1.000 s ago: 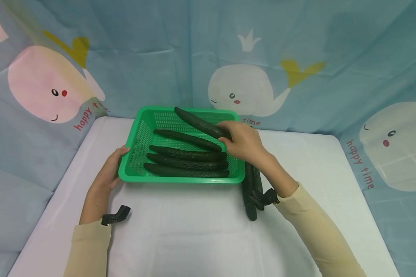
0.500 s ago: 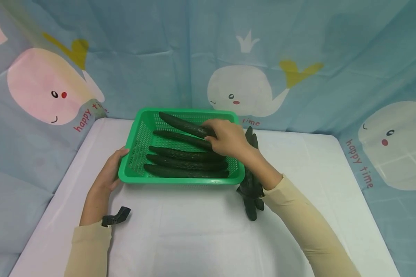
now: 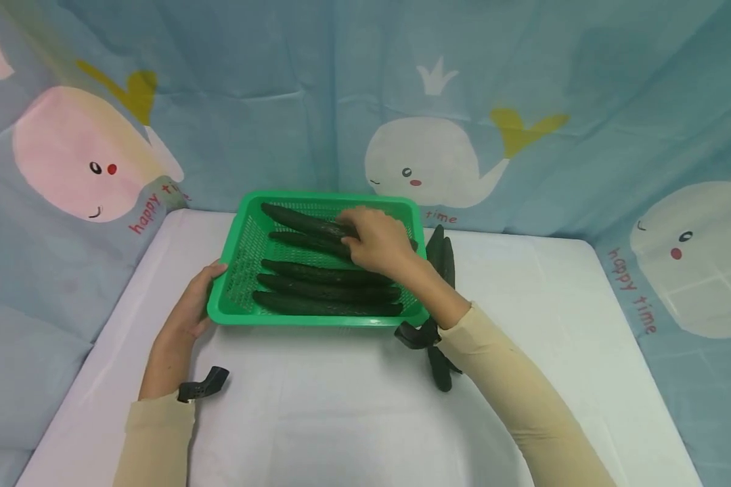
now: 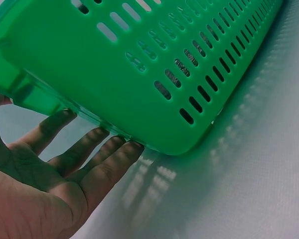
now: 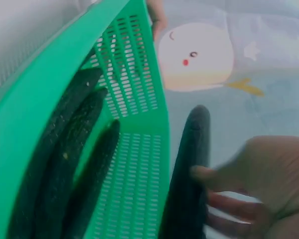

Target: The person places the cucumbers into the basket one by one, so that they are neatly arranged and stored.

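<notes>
My right hand (image 3: 378, 240) grips a dark green cucumber (image 3: 298, 220) between thumb and fingers, low over the back of a green plastic basket (image 3: 317, 320). In the right wrist view the same cucumber (image 5: 187, 169) points away from the hand (image 5: 269, 189), its far end free. Several more cucumbers (image 3: 329, 291) lie crosswise in the basket, one of them (image 3: 304, 241) just in front of the held one. My left hand (image 3: 191, 301) is at the basket's left end; in the left wrist view its extended fingers (image 4: 112, 167) touch the green wall.
Two cucumbers (image 3: 440, 368) lie lengthwise on the white tablecloth (image 3: 341, 406) close by the basket's right side, partly hidden by my right forearm. A blue curtain (image 3: 292, 122) with whale prints hangs behind the table's back edge.
My right hand has moved left and lower, carrying the cucumber from above the basket's right back corner down toward its back left part. My left hand stays in place.
</notes>
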Tool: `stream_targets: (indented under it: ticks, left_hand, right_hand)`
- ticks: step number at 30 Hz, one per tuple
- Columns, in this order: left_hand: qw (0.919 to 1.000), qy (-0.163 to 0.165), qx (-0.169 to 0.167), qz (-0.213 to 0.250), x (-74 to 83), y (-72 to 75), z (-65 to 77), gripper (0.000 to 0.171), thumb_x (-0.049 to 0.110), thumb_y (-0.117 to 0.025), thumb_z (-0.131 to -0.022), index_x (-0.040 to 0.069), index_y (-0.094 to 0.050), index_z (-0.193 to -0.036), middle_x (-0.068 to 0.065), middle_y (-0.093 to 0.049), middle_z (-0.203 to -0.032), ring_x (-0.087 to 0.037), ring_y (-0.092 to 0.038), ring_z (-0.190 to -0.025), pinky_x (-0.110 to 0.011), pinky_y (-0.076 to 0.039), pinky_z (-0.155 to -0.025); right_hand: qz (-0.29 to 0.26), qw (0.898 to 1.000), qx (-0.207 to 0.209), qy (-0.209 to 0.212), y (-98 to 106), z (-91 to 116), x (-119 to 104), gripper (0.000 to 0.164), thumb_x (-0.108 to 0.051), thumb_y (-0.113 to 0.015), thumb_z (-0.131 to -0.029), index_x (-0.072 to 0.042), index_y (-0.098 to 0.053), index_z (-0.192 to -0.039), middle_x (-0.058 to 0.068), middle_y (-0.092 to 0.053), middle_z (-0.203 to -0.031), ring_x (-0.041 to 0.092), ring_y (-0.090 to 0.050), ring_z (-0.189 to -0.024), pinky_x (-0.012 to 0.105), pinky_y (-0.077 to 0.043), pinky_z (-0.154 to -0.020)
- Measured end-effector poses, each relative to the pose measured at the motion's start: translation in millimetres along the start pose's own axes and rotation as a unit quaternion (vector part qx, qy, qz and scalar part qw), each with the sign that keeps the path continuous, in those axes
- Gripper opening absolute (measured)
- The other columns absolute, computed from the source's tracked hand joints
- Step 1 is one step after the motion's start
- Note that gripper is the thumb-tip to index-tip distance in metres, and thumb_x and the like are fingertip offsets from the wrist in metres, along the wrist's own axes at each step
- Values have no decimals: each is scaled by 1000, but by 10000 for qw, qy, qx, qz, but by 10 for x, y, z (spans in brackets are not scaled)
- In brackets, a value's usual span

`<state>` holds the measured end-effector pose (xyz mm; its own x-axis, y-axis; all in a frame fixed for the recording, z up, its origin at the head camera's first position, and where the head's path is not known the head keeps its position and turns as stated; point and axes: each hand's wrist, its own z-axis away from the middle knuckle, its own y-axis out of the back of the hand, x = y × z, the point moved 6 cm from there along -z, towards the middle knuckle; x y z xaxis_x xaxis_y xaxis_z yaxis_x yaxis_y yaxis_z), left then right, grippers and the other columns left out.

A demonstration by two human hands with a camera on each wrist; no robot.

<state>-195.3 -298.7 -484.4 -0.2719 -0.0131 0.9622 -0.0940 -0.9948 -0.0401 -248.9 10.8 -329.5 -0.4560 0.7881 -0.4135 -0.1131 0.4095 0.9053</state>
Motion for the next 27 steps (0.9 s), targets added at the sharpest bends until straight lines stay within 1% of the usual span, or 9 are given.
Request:
stream_targets:
  ticks: [3,5,10,14,17,20,23,25,27]
  left_hand:
    - [10000,15,76,-54,-6,30,45,80,52,-41,-110,10,-11,-171,12,-49,-135,1,-58,-118,-13,-58,-92]
    - [9999,16,117,-110,2,35,56,80,53,-41,-110,11,-12,-171,12,-50,-134,1,-58,-117,-13,-58,-92]
    - [9999,-50,10,-162,35,-15,12,81,54,-41,-110,10,-12,-171,11,-50,-136,3,-62,-116,-13,-59,-93]
    - [9998,-134,-26,-164,47,-36,-9,80,53,-41,-111,8,-12,-171,9,-51,-136,4,-64,-115,-14,-60,-93]
    - [9998,-114,-21,-149,42,-35,-6,80,53,-40,-111,8,-11,-171,9,-50,-135,3,-62,-115,-14,-60,-93]
    - [9998,-98,54,-146,24,-26,2,81,53,-40,-110,8,-11,-171,-4,-49,-146,4,-61,-115,-13,-59,-92]
    - [9997,-195,102,-78,7,-28,-4,81,51,-41,-111,6,-12,-170,-21,-37,-163,7,-63,-115,-13,-60,-93]
    - [9995,-285,102,-25,-1,-37,-11,80,49,-42,-111,4,-11,-170,-24,-31,-167,7,-64,-115,-14,-60,-94]
    - [9993,-355,102,25,-3,-46,-20,80,48,-43,-111,2,-12,-169,-21,-39,-162,7,-65,-115,-15,-60,-94]
  right_hand:
    - [-245,9991,352,28,5,-49,-47,36,-22,-61,-108,-13,-66,-143,11,-67,-140,28,-73,-107,39,-59,-65]
    - [-280,9985,470,-6,30,-53,-43,37,-25,-61,-108,-14,-66,-143,11,-66,-140,27,-72,-111,40,-61,-68]
    - [-220,9990,307,-224,60,26,66,38,-28,-62,-107,-14,-66,-142,10,-65,-142,27,-71,-111,44,-62,-75]
    - [-226,9993,125,-268,51,89,162,41,-30,-62,-107,-12,-65,-144,11,-63,-145,30,-70,-112,47,-62,-83]
    - [-214,9993,52,-311,59,126,221,41,-31,-62,-107,-13,-65,-145,11,-61,-147,30,-70,-115,47,-62,-85]
    - [-175,9992,24,-364,83,162,270,42,-33,-63,-107,-15,-65,-145,11,-60,-149,29,-69,-116,47,-62,-84]
    - [-133,9991,-18,-393,108,203,312,43,-35,-63,-107,-15,-65,-145,11,-59,-151,30,-68,-119,48,-62,-84]
    - [-99,9991,-55,-420,120,231,345,43,-35,-62,-107,-15,-64,-145,12,-57,-153,30,-68,-121,49,-63,-85]
    - [-50,9989,-105,-448,128,256,378,45,-36,-62,-107,-15,-63,-146,12,-56,-155,32,-67,-124,51,-63,-88]
